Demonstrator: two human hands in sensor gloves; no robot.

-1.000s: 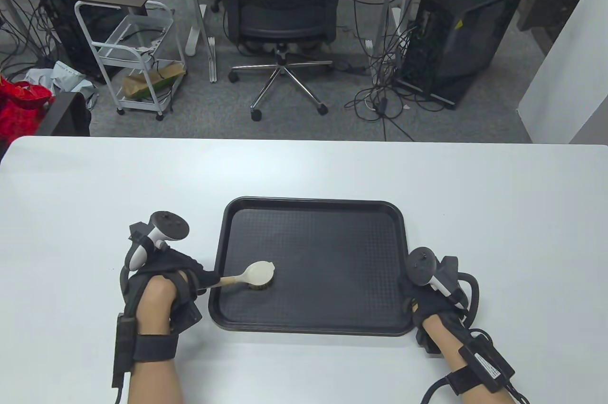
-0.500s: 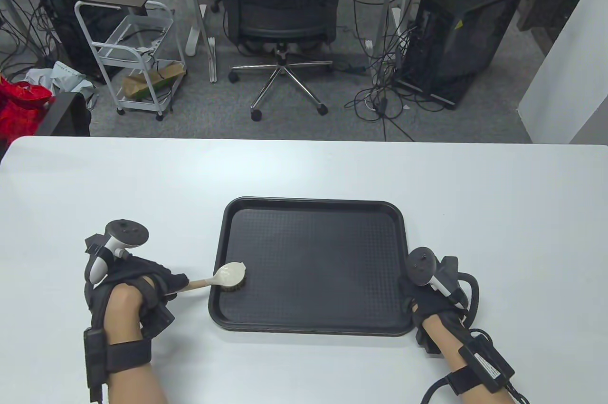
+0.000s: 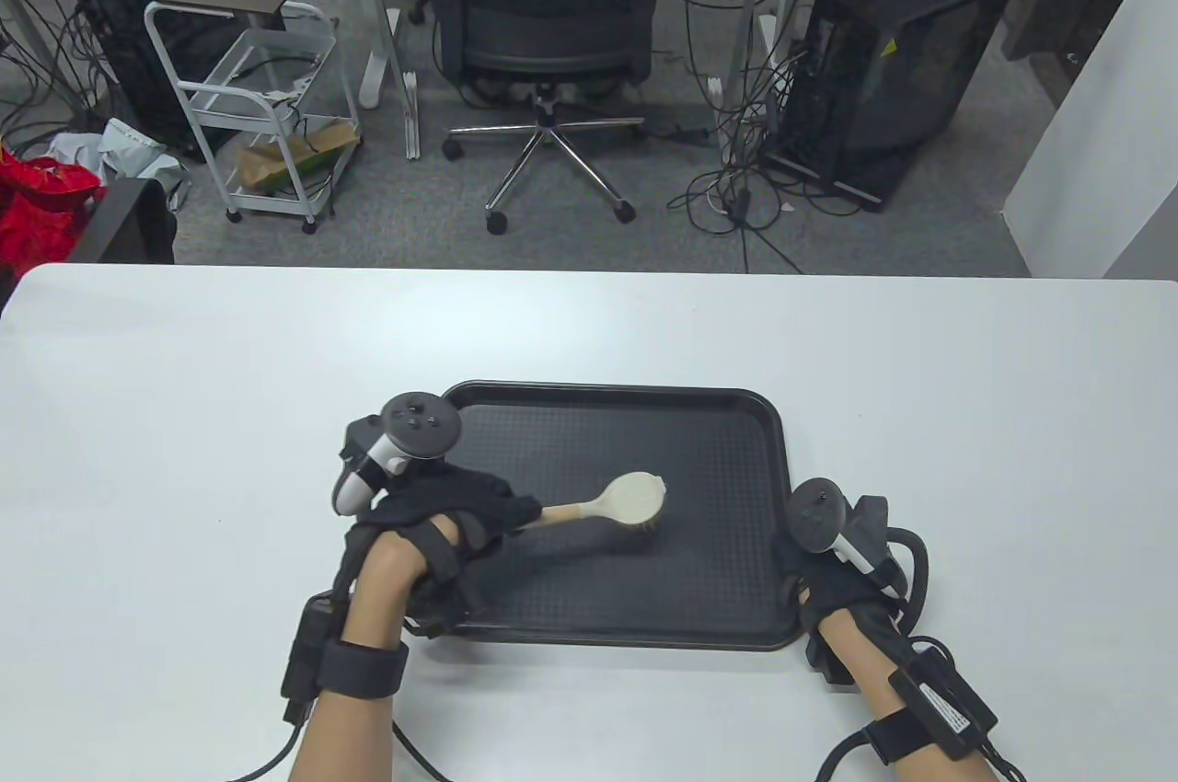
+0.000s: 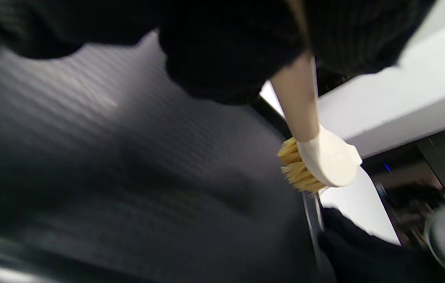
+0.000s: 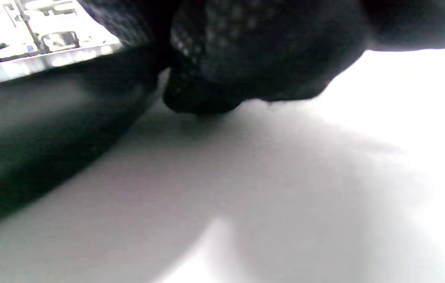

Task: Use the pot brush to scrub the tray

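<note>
A black textured tray (image 3: 718, 451) lies on the white table (image 3: 184, 396). My left hand (image 3: 469, 511) grips the wooden handle of a pot brush (image 3: 630, 501) whose cream head rests bristles-down near the tray's middle. In the left wrist view the brush (image 4: 324, 159) shows tan bristles touching the tray floor (image 4: 128, 169). My right hand (image 3: 819, 575) rests at the tray's near right corner, against its rim; in the right wrist view its fingers (image 5: 222, 78) lie curled on the table beside the tray edge (image 5: 49, 118).
The table's far edge runs across the middle of the table view. Beyond it on the floor are an office chair (image 3: 548, 18), a white cart (image 3: 267, 101) and computer towers (image 3: 883, 74).
My left hand swept the brush left to the tray's near left edge, then right to the tray's middle. My right hand and the tray have not moved.
</note>
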